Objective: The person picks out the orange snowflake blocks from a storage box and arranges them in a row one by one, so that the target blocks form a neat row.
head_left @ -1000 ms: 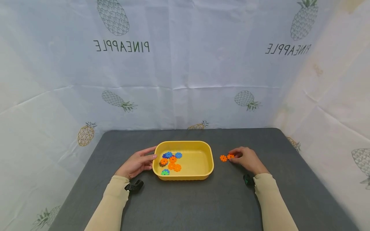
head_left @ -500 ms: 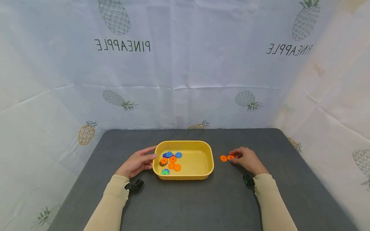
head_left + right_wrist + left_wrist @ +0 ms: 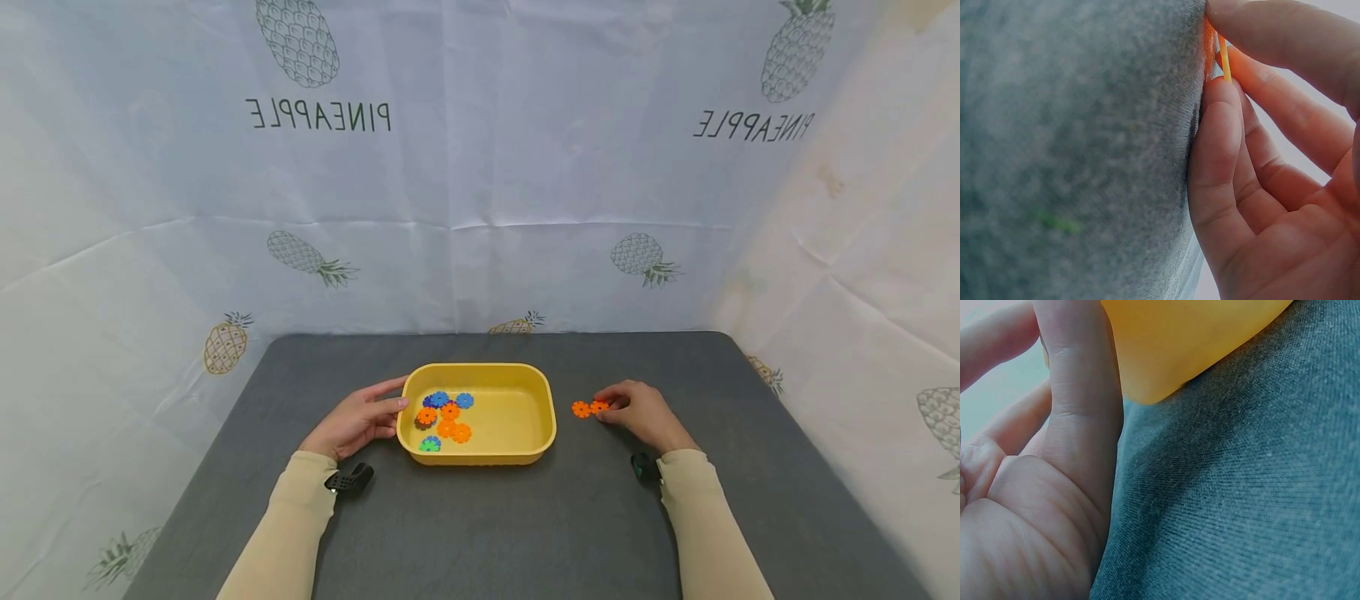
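1. Right hand [image 3: 637,414]: narrow grip, pinching one thin orange scalloped disc [image 3: 597,407]; fingertips hide part of it. From the right wrist, only slivers of orange and yellow show between the fingers.
2. Second orange disc [image 3: 581,409]: just left of the pinched one, right of the tray; whether the two are joined, cannot tell.
3. Left hand [image 3: 360,421]: holds the left end of a yellow, round-cornered rectangular tray [image 3: 517,417], thumb at the rim; lower fingertips hidden, upper ones cut off in the left wrist view.
4. Loose scalloped pieces, tray's left half: orange discs [image 3: 461,433], blue discs [image 3: 465,401], one green disc [image 3: 430,447], a brownish one mostly covered. Overlap prevents an exact count.
5. Dark grey cloth-covered table [image 3: 480,533]: near edge out of frame.
6. Green smear [image 3: 1059,222], right wrist view: too blurred to identify.
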`<action>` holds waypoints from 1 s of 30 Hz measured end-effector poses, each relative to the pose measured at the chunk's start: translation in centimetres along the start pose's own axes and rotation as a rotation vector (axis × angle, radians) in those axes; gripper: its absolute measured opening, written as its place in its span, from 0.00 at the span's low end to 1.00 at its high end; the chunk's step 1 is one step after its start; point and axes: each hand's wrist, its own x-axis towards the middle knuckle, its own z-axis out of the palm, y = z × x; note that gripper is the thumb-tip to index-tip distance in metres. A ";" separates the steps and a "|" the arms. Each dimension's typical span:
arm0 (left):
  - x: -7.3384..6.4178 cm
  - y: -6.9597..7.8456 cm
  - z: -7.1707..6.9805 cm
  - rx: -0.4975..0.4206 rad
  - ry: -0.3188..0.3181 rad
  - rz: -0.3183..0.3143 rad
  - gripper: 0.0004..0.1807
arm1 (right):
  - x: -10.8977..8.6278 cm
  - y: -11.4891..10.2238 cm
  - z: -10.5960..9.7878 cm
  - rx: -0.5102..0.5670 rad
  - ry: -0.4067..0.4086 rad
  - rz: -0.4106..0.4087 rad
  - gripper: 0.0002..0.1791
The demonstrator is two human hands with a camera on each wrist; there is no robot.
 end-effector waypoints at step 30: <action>0.1 -0.1 -0.2 0.021 0.008 -0.001 0.42 | -0.2 0.8 -0.7 0.062 0.014 0.002 0.21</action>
